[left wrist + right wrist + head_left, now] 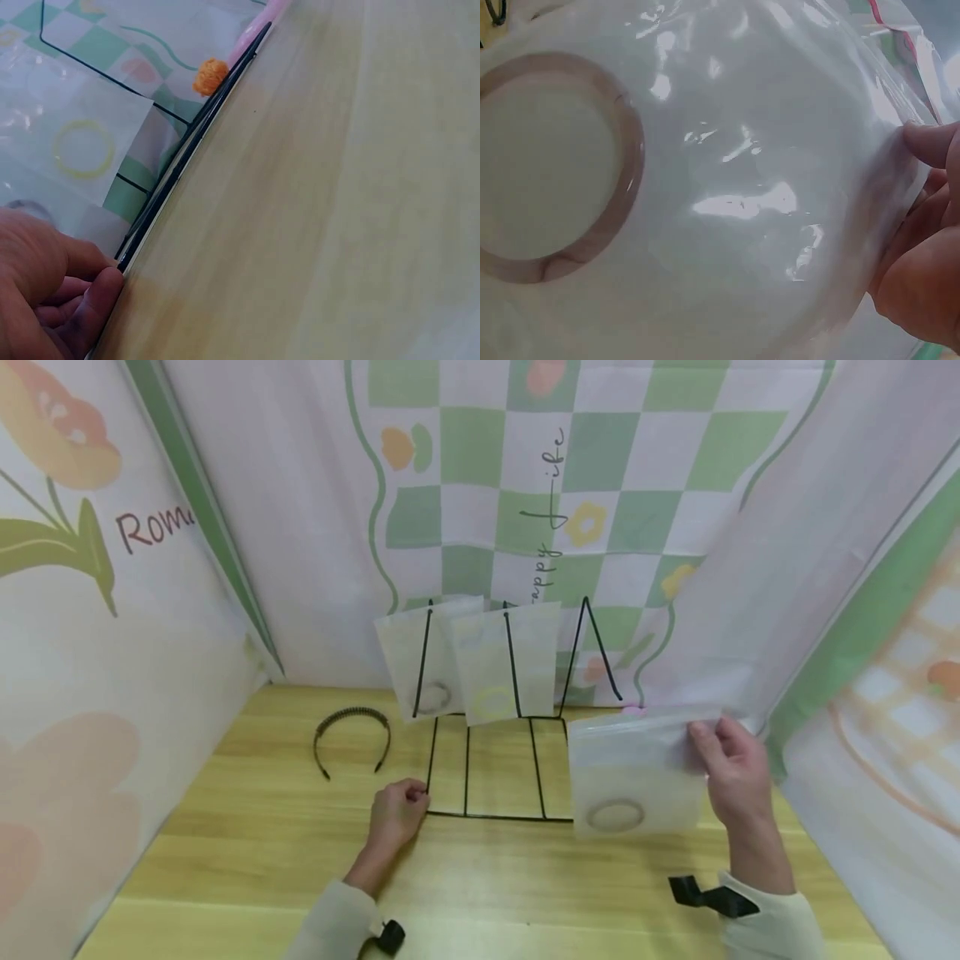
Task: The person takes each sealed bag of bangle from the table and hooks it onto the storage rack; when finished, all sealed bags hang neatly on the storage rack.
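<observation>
My right hand (738, 768) pinches the upper right edge of a clear plastic bag (637, 760), which hangs over the right end of a black wire rack (495, 817). A brownish bangle (634, 157) shows inside this bag. With thumb and fingertips, my left hand (399, 814) holds the rack's near left corner; the left wrist view shows the thumb (101, 296) against the black wire. Two more clear bags lean in the rack's uprights: the left one (401, 647) has a dark ring inside, the other (536, 668) a yellow ring (84, 150). The rightmost upright (587, 643) carries no bag.
A dark coiled headband (352, 714) lies on the wooden table (465, 885), left of the rack. Behind the rack's right end are something pink (632, 712) and a fuzzy orange ball (211, 77). Printed cloth (300, 527) encloses the table's back and sides.
</observation>
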Demonstrator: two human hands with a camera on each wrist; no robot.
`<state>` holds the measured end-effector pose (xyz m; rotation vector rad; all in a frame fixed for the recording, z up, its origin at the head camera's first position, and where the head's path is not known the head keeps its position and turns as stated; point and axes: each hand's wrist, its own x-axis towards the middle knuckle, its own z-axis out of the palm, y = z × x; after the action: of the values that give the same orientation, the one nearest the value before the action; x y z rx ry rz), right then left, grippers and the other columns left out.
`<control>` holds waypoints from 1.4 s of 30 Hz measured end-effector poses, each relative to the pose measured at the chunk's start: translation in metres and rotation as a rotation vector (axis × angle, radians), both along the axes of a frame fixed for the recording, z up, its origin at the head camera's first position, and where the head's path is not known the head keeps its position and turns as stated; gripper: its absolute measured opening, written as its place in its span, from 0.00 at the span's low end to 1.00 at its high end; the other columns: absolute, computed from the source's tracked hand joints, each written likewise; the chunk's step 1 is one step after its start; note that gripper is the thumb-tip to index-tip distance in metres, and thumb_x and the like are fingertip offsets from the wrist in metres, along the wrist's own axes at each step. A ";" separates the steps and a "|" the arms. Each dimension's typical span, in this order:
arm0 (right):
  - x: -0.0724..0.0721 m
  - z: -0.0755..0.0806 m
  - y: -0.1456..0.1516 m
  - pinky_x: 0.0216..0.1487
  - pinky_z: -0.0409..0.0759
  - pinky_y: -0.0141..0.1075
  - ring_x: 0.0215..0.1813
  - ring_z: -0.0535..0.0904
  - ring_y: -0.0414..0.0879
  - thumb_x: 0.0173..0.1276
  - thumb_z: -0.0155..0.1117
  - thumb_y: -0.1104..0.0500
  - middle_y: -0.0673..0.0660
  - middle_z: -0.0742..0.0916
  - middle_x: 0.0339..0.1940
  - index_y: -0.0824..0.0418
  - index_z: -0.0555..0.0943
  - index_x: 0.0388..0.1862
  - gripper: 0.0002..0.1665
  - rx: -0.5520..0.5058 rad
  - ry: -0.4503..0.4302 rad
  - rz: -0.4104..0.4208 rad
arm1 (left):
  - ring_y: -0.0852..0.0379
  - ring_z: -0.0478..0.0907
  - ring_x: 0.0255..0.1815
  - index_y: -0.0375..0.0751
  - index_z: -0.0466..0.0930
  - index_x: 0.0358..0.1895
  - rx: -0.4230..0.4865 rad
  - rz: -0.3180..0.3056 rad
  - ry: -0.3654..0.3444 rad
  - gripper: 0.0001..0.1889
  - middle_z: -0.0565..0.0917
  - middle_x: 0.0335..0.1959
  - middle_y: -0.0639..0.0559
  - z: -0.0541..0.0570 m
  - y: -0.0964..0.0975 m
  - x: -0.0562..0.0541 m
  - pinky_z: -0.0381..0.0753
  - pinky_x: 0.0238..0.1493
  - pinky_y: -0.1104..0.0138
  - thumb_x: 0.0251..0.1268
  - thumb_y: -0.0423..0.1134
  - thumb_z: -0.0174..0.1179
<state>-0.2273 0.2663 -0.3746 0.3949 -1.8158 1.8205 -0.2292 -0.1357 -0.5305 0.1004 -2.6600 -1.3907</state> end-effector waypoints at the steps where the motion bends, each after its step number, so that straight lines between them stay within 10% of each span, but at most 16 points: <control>1: -0.001 0.001 -0.003 0.33 0.76 0.24 0.32 0.79 0.37 0.70 0.53 0.73 0.48 0.88 0.32 0.65 0.85 0.43 0.13 -0.023 0.011 0.030 | 0.60 0.78 0.27 0.34 0.85 0.43 0.000 0.001 0.001 0.10 0.84 0.29 0.50 0.000 0.000 0.000 0.80 0.29 0.69 0.58 0.32 0.63; 11: -0.010 0.008 -0.026 0.41 0.79 0.26 0.40 0.81 0.39 0.72 0.51 0.73 0.52 0.89 0.41 0.72 0.81 0.50 0.14 -0.080 0.086 0.166 | 0.59 0.79 0.28 0.35 0.85 0.43 -0.010 0.000 0.001 0.10 0.85 0.30 0.50 0.000 -0.001 0.000 0.80 0.30 0.68 0.58 0.32 0.63; 22: -0.015 0.006 -0.027 0.39 0.78 0.26 0.36 0.78 0.40 0.73 0.52 0.69 0.51 0.88 0.38 0.74 0.80 0.52 0.14 -0.045 -0.006 0.064 | 0.59 0.79 0.29 0.34 0.85 0.42 -0.016 -0.003 0.020 0.10 0.85 0.30 0.50 -0.001 0.000 0.001 0.80 0.30 0.67 0.58 0.31 0.63; 32: -0.050 0.004 -0.026 0.30 0.73 0.27 0.29 0.71 0.39 0.73 0.53 0.66 0.48 0.80 0.27 0.62 0.84 0.46 0.12 -0.121 -0.058 0.130 | 0.59 0.79 0.28 0.35 0.85 0.43 -0.017 0.003 0.014 0.10 0.85 0.30 0.50 0.000 -0.001 -0.001 0.80 0.31 0.67 0.58 0.32 0.63; 42: -0.089 0.002 -0.025 0.52 0.74 0.32 0.50 0.75 0.44 0.74 0.56 0.59 0.49 0.84 0.45 0.60 0.82 0.55 0.15 -0.145 -0.150 0.152 | 0.59 0.79 0.29 0.36 0.86 0.42 -0.032 0.012 0.026 0.10 0.85 0.30 0.51 -0.003 -0.002 -0.002 0.81 0.32 0.66 0.56 0.32 0.63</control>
<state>-0.3160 0.2413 -0.3725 0.3589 -1.7780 2.1229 -0.2313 -0.1372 -0.5332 0.0943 -2.6544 -1.3362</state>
